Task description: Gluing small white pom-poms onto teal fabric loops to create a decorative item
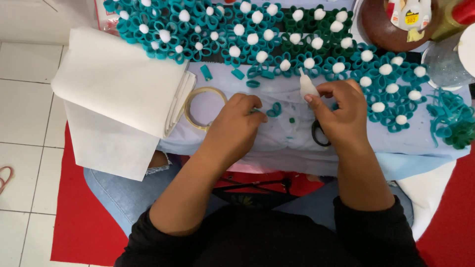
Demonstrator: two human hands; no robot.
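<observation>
The right hand [341, 111] has its fingers [316, 101] pressed together, pinching a small white glue bottle [307, 86] with the nozzle pointing to about 11 o'clock. Black scissor handles [319, 134] show under this hand at 7 o'clock. The left hand [237, 121] curls its fingers [252, 106] closed on a small teal felt loop [273, 109], which lies on the pale blue surface [292, 143] at 3 o'clock from its fingertips. A tape ring [204, 108] lies at 9 o'clock.
</observation>
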